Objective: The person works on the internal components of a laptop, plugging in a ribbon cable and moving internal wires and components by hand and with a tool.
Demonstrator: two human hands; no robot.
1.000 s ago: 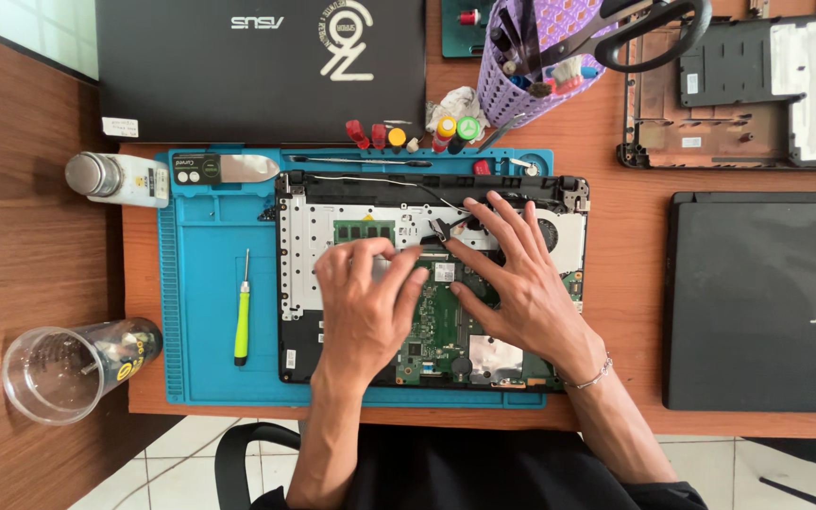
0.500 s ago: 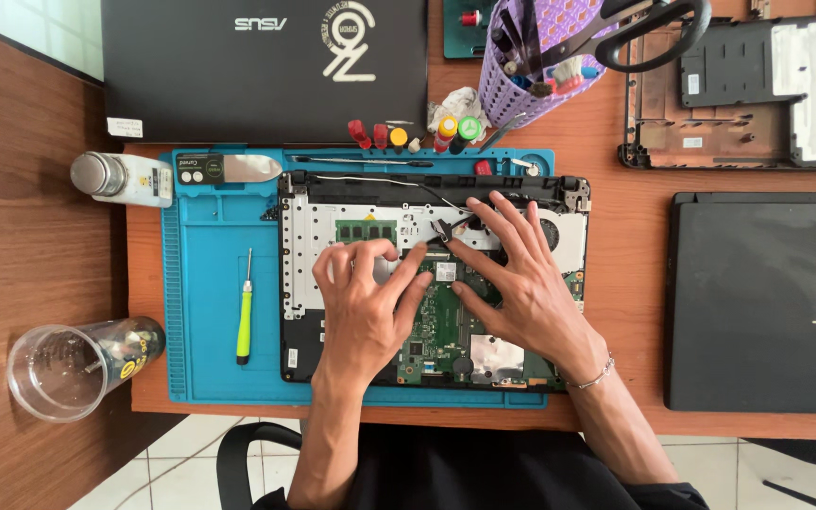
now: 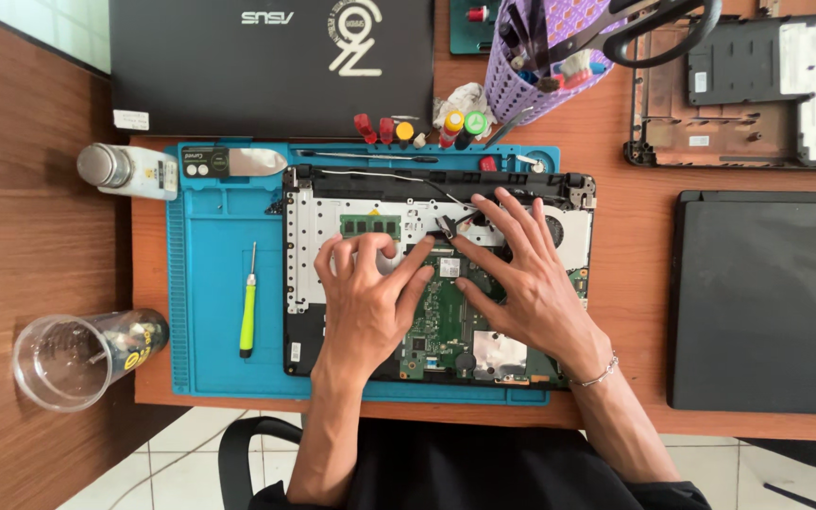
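View from above of a wooden desk with a blue work mat at its centre. On the mat lies an opened laptop base, its cover off, showing a green circuit board and a silver inner frame.

Both of the person's hands rest on the laptop base, side by side. The left hand lies flat over the middle of the frame, fingers slightly spread and bent, fingertips pressing down near a small green memory stick at its 12 o'clock. The right hand lies just beside it at 3 o'clock, fingers fanned wide, tips pointing toward 11 o'clock and touching the frame near a black cable. Neither hand pinches or grips anything. A thin bracelet circles the right wrist.

On the mat, at 9 o'clock from the left hand, a small screwdriver with a yellow-green handle lies apart from the laptop base. Farther out at 8 o'clock, a clear plastic cup lies on its side at the desk's edge. At 10 o'clock sits a white bottle with a metal cap. At 12 o'clock is a closed black laptop, and beside it a purple basket holding tools. At 3 o'clock lies another closed black laptop, with an empty laptop shell at 1 o'clock.
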